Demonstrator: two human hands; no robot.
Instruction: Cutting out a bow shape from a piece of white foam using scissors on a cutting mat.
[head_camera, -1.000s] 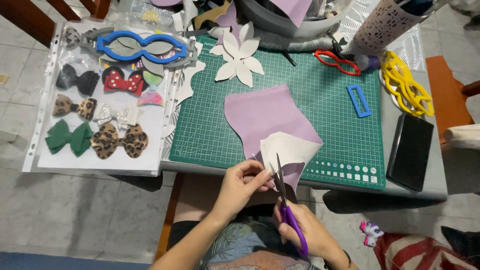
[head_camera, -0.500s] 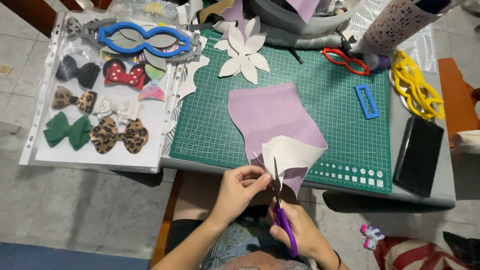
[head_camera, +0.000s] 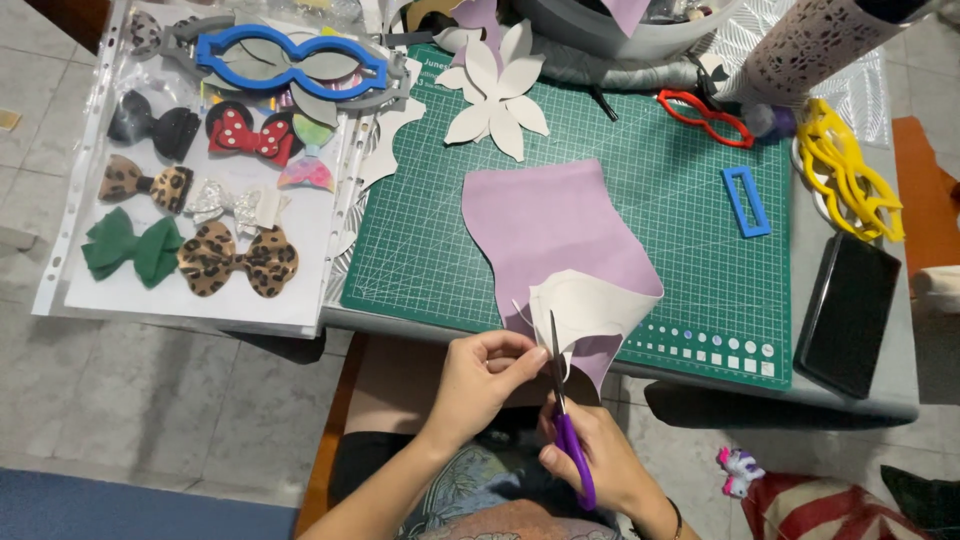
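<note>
— What are the hands doing?

— The right hand (head_camera: 590, 462) is closed through the purple loops of the scissors (head_camera: 563, 405), blades pointing away from the body and nearly shut at the near edge of the lilac sheet (head_camera: 555, 235). The left hand (head_camera: 485, 375) pinches that same edge just left of the blades, thumb and fingertips closed on it.

— Where does the sheet lie?

— Just beyond both hands, on the green cutting mat (head_camera: 680, 200). Its near corner is folded over, showing a pale underside (head_camera: 585, 308), and hangs off the table edge above the person's lap.

— How much open room is around it?

— To the right of the hands the mat is bare up to a blue rectangular frame (head_camera: 746, 201) and a black phone (head_camera: 848, 312) near the table's right edge. Farther off lie a white petal cutout (head_camera: 497, 88), a red template (head_camera: 704, 117) and a yellow template (head_camera: 848, 170). Well to the left, a clear sleeve of bows (head_camera: 190, 215) overhangs the table edge.
</note>
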